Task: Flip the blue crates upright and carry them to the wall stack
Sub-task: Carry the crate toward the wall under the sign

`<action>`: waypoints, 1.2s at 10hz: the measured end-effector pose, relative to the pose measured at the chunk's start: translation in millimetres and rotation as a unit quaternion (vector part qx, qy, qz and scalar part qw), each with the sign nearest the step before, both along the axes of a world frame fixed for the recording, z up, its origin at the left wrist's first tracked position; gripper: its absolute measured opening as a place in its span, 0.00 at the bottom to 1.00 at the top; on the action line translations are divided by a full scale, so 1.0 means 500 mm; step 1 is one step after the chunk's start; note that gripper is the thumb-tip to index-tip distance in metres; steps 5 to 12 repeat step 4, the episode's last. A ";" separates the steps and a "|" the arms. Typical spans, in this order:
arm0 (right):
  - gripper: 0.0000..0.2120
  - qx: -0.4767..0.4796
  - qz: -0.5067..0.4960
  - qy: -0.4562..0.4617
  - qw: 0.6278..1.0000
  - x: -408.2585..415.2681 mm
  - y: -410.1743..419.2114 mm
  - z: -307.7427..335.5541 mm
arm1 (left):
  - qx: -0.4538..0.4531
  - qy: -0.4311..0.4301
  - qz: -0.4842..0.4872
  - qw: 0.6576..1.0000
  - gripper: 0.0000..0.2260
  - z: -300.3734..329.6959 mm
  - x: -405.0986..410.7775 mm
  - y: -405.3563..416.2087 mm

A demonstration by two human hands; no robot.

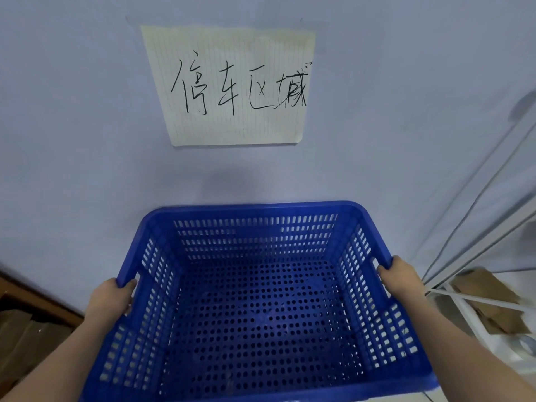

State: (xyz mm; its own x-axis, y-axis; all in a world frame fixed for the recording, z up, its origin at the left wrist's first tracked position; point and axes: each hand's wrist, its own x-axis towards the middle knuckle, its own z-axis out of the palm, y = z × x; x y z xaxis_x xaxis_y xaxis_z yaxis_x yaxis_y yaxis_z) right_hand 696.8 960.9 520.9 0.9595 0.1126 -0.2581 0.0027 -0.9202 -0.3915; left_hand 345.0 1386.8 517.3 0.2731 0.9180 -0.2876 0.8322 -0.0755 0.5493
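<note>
In the head view, a blue crate (pixel 255 300) is seen upright, its open top toward the camera and its perforated floor fully visible and holding nothing. It is held by both side rims. The left hand (pixel 111 300) is curled over the crate's left rim beside a handle slot, the thumb on the inner face; the right hand (pixel 401 278) is wrapped over the right rim in the same manner, near the matching slot. Both hands are thus closed around the crate's edges.

Just beyond the crate's far rim stands a pale wall (pixel 87 140), and above the crate, well up the wall, a handwritten paper sign (pixel 232 85) is fixed. To the crate's right, white tubing (pixel 475 233) of a rack or frame runs diagonally, with brown cardboard (pixel 490 303) lying under it. To the crate's lower left, a brown wooden edge (pixel 34 297) is visible.

As to progress, the flip is judged done for this crate, since it is right way up, and the carry seems nearly finished, the crate being close to the wall. No stack can be seen below it; whether it already rests on something cannot be told. Setting it down and releasing it appears to remain, and any further crates are out of view.
</note>
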 end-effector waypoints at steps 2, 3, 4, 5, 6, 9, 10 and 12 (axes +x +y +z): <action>0.18 -0.032 -0.002 0.042 0.999 -0.026 0.004 0.016 | 0.055 0.094 -0.027 0.994 0.14 0.008 0.002 -0.026; 0.24 -0.120 0.035 -0.003 0.992 -0.041 0.012 0.021 | 0.138 0.151 -0.096 0.974 0.21 0.015 0.028 -0.047; 0.30 -0.196 0.131 -0.075 0.969 -0.068 0.049 0.046 | 0.183 0.193 -0.180 0.947 0.26 0.052 0.081 -0.084; 0.30 -0.196 0.131 -0.075 0.969 -0.068 0.049 0.046 | 0.183 0.193 -0.180 0.947 0.26 0.052 0.081 -0.084; 0.30 -0.196 0.131 -0.075 0.969 -0.068 0.049 0.046 | 0.183 0.193 -0.180 0.947 0.26 0.052 0.081 -0.084; 0.30 -0.196 0.131 -0.075 0.969 -0.068 0.049 0.046 | 0.183 0.193 -0.180 0.947 0.26 0.052 0.081 -0.084; 0.30 -0.196 0.131 -0.075 0.969 -0.068 0.049 0.046 | 0.183 0.193 -0.180 0.947 0.26 0.052 0.081 -0.084; 0.30 -0.196 0.131 -0.075 0.969 -0.068 0.049 0.046 | 0.183 0.193 -0.180 0.947 0.26 0.052 0.081 -0.084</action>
